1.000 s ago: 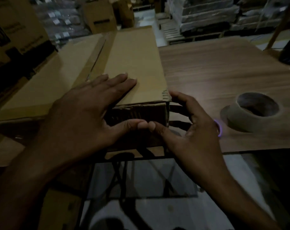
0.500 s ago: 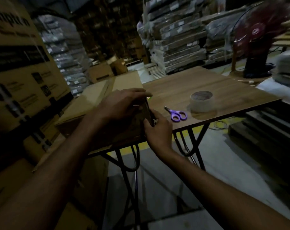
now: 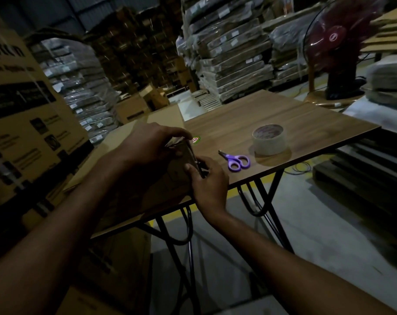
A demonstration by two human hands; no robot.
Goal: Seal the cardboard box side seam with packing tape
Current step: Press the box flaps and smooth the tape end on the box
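Gripping cardboard box (image 3: 168, 115) corner: left hand (image 3: 147, 144) above; right hand (image 3: 210, 178) beside.

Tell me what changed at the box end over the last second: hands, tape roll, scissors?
The left hand, flat on the cardboard box top a second ago, now curls over the near corner's top edge. The right hand has closed in and pinches the same corner's side edge. The view has pulled back. The tape roll and scissors stay on the table, untouched.
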